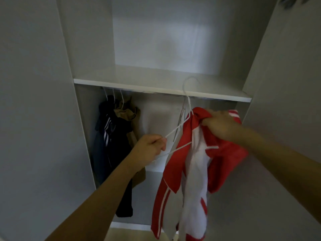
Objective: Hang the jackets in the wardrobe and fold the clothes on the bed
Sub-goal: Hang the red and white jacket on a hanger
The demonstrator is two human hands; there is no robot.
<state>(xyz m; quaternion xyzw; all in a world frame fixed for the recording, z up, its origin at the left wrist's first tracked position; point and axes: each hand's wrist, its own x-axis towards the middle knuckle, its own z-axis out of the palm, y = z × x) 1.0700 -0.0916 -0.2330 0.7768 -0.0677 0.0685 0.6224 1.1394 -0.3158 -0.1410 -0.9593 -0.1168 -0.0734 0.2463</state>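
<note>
A red and white jacket (194, 164) hangs down in front of the open wardrobe, partly threaded on a white hanger (186, 94). My right hand (220, 126) grips the jacket's bunched collar at the top. My left hand (149, 146) pinches the hanger's lower left corner, pulling it out sideways. The hanger's hook rises in front of the shelf edge (161, 87), off the rail. The jacket's far shoulder is hidden in the bunch.
A dark striped jacket (111, 146) and a brown jacket (128, 112) hang on white hangers at the rail's left end. Spare hangers (181, 117) dangle mid-rail behind the red jacket. Wardrobe doors (34, 119) stand open on both sides.
</note>
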